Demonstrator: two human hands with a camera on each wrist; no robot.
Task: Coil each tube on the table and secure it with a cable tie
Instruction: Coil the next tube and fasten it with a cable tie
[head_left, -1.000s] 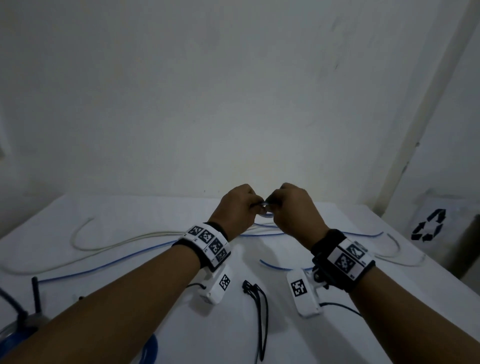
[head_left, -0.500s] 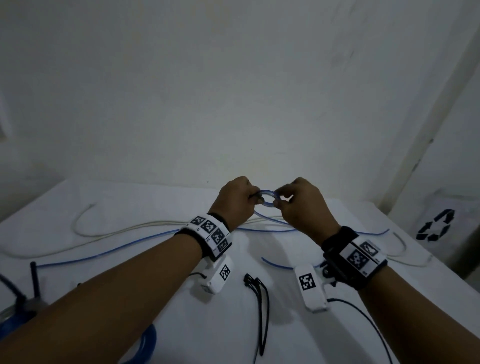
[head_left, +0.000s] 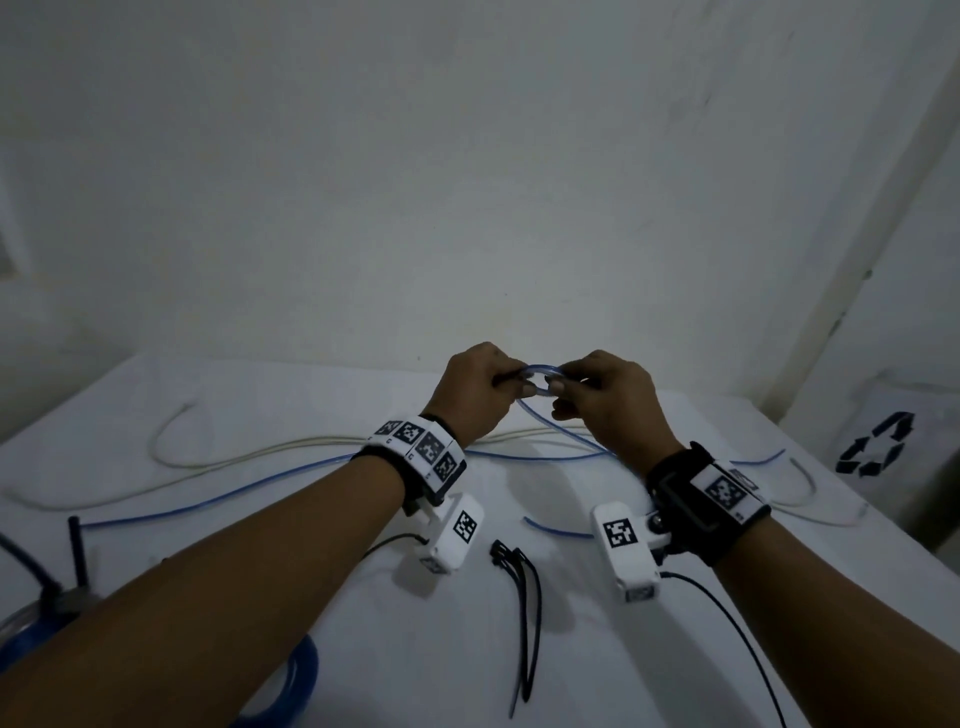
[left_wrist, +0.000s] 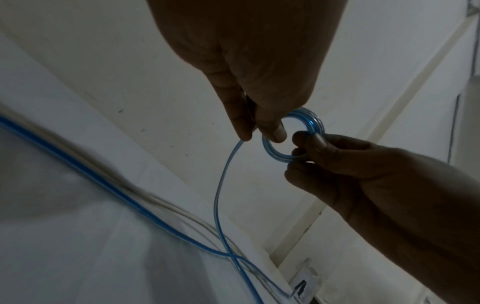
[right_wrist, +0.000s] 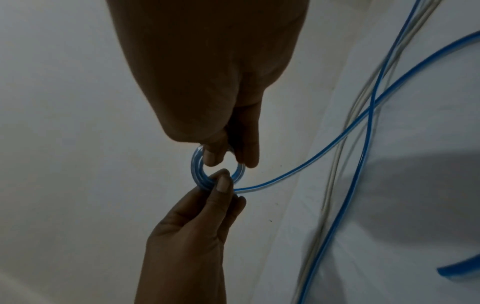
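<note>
Above the far middle of the white table, both hands hold a small coil of translucent blue tube. My left hand pinches the coil's left side between thumb and fingers. My right hand pinches the opposite side, its fingertips hooked through the ring. From the left hand the tube's free length drops to the table and runs off to the left. A white tube lies beside it. Black cable ties lie below my wrists.
A finished blue coil sits at the near left edge beside dark cables. A short blue piece lies by the right wrist camera. More tube ends trail on the right. The wall stands right behind the table.
A visible ring of blue tube has formed between the hands, which have lifted slightly and moved a little apart while still pinching it.
</note>
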